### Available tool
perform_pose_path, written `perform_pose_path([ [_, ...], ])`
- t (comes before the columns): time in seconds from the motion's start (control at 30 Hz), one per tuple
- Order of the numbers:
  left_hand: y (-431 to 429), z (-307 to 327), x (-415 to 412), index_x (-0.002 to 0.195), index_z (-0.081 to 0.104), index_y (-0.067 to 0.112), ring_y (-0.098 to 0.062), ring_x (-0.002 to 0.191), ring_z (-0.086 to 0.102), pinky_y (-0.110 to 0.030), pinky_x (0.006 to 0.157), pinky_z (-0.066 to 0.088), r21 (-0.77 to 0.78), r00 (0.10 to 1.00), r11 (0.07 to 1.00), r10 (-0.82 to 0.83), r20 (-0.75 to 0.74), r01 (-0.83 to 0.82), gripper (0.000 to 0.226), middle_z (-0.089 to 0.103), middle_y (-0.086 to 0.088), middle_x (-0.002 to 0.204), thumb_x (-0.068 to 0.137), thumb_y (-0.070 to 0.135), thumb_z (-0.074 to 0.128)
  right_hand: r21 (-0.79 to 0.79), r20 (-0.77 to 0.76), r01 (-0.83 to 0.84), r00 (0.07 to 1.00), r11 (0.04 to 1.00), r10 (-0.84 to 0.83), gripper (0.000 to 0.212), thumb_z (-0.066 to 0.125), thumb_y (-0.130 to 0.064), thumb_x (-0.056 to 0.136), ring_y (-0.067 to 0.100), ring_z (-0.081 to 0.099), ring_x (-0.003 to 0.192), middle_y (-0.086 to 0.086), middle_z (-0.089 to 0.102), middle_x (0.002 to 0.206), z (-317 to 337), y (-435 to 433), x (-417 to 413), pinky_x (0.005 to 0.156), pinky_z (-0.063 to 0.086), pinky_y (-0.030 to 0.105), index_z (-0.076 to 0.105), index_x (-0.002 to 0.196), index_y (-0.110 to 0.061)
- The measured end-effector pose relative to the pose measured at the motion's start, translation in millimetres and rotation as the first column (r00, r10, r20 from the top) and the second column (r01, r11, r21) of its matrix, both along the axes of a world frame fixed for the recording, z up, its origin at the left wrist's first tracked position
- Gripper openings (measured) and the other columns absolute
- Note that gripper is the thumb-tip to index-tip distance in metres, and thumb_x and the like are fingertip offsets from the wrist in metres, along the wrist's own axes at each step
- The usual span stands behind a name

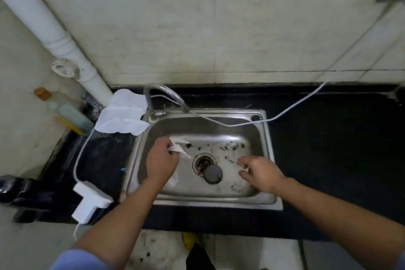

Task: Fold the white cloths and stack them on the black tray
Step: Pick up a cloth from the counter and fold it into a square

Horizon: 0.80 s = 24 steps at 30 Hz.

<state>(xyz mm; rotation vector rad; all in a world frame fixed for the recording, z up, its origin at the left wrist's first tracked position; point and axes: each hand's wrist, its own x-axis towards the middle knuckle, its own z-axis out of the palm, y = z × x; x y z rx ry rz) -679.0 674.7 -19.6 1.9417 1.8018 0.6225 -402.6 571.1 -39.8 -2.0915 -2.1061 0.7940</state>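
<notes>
My left hand (161,161) grips a crumpled white cloth (178,149) over the left part of the steel sink (269,160); parts of the cloth stick out above and below the fist. My right hand (260,172) hovers over the sink's right side, its fingers loosely curled and pinching a small white scrap (245,168). A pile of white cloths (122,114) lies on the black surface (105,155) left of the sink, behind the faucet. I cannot tell whether that black surface is the tray.
A curved faucet (166,94) rises at the sink's back left. The drain (202,161) has a grey plug (212,173) beside it. A white cable (285,114) crosses the sink's back rim; a white adapter (91,201) sits front left. Bottles (72,114) and a white pipe (65,39) stand left.
</notes>
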Motion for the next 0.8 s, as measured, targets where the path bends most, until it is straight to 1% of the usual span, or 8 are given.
perform_pose_path([
  [0.1, -35.2, 6.6, 66.3, 0.07, 0.048, 0.015, -0.017, 0.064, 0.049, -0.029, 0.052, 0.034, 0.001, 0.994, 0.995, -0.1, 0.039, 0.1, 0.015, 0.051, 0.003, 0.071, 0.08, 0.01, 0.057, 0.007, 0.024, 0.065, 0.998, 0.998, -0.065, 0.034, 0.054, -0.039, 0.09, 0.02, 0.062, 0.098, -0.003, 0.064, 0.111, 4.4, -50.3, 57.7, 0.08, 0.048, 0.031, 0.056, 0.122, -0.028],
  [0.17, -55.6, 11.8, 111.2, 0.071, 0.049, 0.015, -0.018, 0.067, 0.051, -0.03, 0.054, 0.037, -0.006, 0.983, 0.986, -0.168, 0.07, 0.169, 0.014, 0.053, 0.002, 0.071, 0.081, 0.009, 0.057, 0.02, 0.042, 0.125, 0.991, 0.992, -0.126, 0.034, 0.054, -0.041, 0.09, 0.02, 0.062, 0.099, -0.004, 0.063, 0.113, 9.4, -81.6, 94.6, 0.081, 0.049, 0.033, 0.055, 0.122, -0.03],
  [0.23, -73.9, 17.7, 154.9, 0.072, 0.049, 0.014, -0.019, 0.068, 0.051, -0.033, 0.058, 0.039, 0.011, 0.962, 0.964, -0.265, 0.063, 0.265, 0.013, 0.052, 0.0, 0.075, 0.08, 0.008, 0.057, 0.034, 0.05, 0.194, 0.979, 0.98, -0.195, 0.036, 0.054, -0.043, 0.091, 0.018, 0.062, 0.101, -0.006, 0.063, 0.113, 15.6, -110.5, 128.1, 0.083, 0.049, 0.033, 0.054, 0.124, -0.031],
  [0.37, -100.5, 28.2, 236.0, 0.073, 0.049, 0.017, -0.02, 0.07, 0.051, -0.037, 0.062, 0.042, 0.032, 0.899, 0.9, -0.436, 0.029, 0.435, 0.014, 0.052, 0.0, 0.08, 0.077, 0.009, 0.06, 0.04, 0.041, 0.328, 0.943, 0.944, -0.329, 0.035, 0.054, -0.042, 0.092, 0.017, 0.062, 0.098, -0.006, 0.062, 0.113, 21.9, -157.4, 184.2, 0.083, 0.05, 0.033, 0.053, 0.125, -0.03],
  [0.53, -121.8, 27.2, 321.0, 0.075, 0.049, 0.018, -0.017, 0.072, 0.051, -0.033, 0.064, 0.042, 0.011, 0.808, 0.807, -0.59, 0.001, 0.59, 0.013, 0.051, 0.004, 0.082, 0.079, 0.01, 0.058, 0.019, 0.029, 0.472, 0.881, 0.882, -0.472, 0.034, 0.053, -0.042, 0.093, 0.016, 0.061, 0.097, -0.007, 0.062, 0.109, 18.8, -202.5, 229.0, 0.081, 0.049, 0.032, 0.053, 0.125, -0.029],
  [0.67, -132.4, 15.7, 375.0, 0.075, 0.051, 0.017, -0.018, 0.071, 0.053, -0.033, 0.064, 0.044, -0.025, 0.73, 0.73, -0.681, 0.054, 0.683, 0.012, 0.051, 0.004, 0.082, 0.078, 0.007, 0.057, 0.003, 0.051, 0.555, 0.831, 0.832, -0.555, 0.034, 0.052, -0.042, 0.093, 0.015, 0.061, 0.095, -0.008, 0.061, 0.106, 14.3, -231.7, 256.4, 0.078, 0.046, 0.029, 0.052, 0.125, -0.03],
  [0.8, -139.2, -6.1, 405.3, 0.078, 0.053, 0.016, -0.018, 0.072, 0.055, -0.034, 0.065, 0.046, -0.065, 0.649, 0.646, -0.757, 0.078, 0.761, 0.009, 0.052, 0.003, 0.085, 0.078, 0.008, 0.055, -0.033, 0.083, 0.634, 0.773, 0.773, -0.63, 0.034, 0.051, -0.042, 0.094, 0.014, 0.06, 0.095, -0.009, 0.061, 0.105, 14.4, -246.9, 280.9, 0.081, 0.047, 0.03, 0.052, 0.126, -0.03],
])
